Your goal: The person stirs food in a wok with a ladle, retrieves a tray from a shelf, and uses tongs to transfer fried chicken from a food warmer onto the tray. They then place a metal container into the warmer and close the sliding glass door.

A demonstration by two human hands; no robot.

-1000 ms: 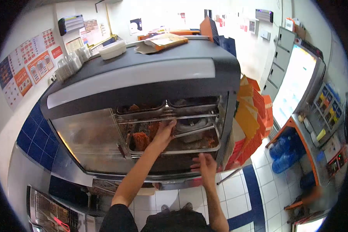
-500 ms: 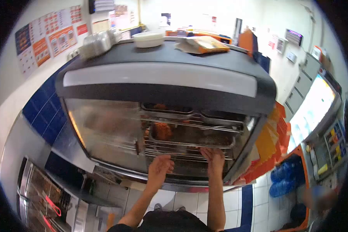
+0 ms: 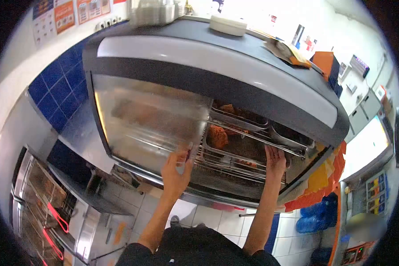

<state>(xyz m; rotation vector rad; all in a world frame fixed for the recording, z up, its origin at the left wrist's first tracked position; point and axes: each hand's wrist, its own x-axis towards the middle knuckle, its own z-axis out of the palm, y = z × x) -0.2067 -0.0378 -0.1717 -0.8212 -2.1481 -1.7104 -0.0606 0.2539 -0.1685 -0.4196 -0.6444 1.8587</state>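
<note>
In the head view, a heated display cabinet [image 3: 217,62] fills the middle, tilted in the picture. My left hand [image 3: 176,175] grips the small handle at the right edge of the sliding glass door [image 3: 142,119], thumb and fingers curled around it. Through the opening, my right hand [image 3: 275,163] has its fingers over the front rim of a metal tray [image 3: 241,148] on a wire shelf; its thumb is hidden. Browned pieces of fried food [image 3: 218,136] lie at the tray's left end. Above it sits another metal tray [image 3: 239,122] with similar food.
A white bowl [image 3: 228,25], a paper packet [image 3: 290,53] and stacked metal containers [image 3: 154,13] stand on the cabinet top. At lower left is a fryer with red-handled baskets [image 3: 56,217]. Blue water bottles [image 3: 317,217] stand on the right, by orange and yellow paper [image 3: 317,186].
My view has turned and tilted, shifting the cabinet rightward. My left hand has moved from free air before the opening to the glass door's edge. My right hand stays at the tray's front.
</note>
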